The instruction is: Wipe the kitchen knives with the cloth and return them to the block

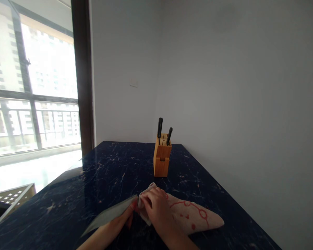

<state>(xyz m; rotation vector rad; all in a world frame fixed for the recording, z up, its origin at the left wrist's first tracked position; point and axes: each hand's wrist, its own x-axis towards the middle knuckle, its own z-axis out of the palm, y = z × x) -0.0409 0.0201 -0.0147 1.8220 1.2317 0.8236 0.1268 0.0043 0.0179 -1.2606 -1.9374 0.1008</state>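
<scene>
A broad knife blade (111, 212) points toward the lower left, its tip low over the dark table. My left hand (128, 213) is closed on the knife where the blade ends, fingers beneath it. A pale cloth with red print (193, 215) is bunched in my right hand (155, 205), whose fingers press it close beside my left fingertips. Part of the cloth spreads to the right, under and past my right forearm. The knife's handle is hidden by the cloth and my hands.
Beyond my hands stands a wooden knife block (161, 161) with two black-handled knives (160, 127) in its slots. The dark marbled table (114, 166) runs along a grey wall at the right. At the lower left is a perforated chair back (14, 198), near a bright window.
</scene>
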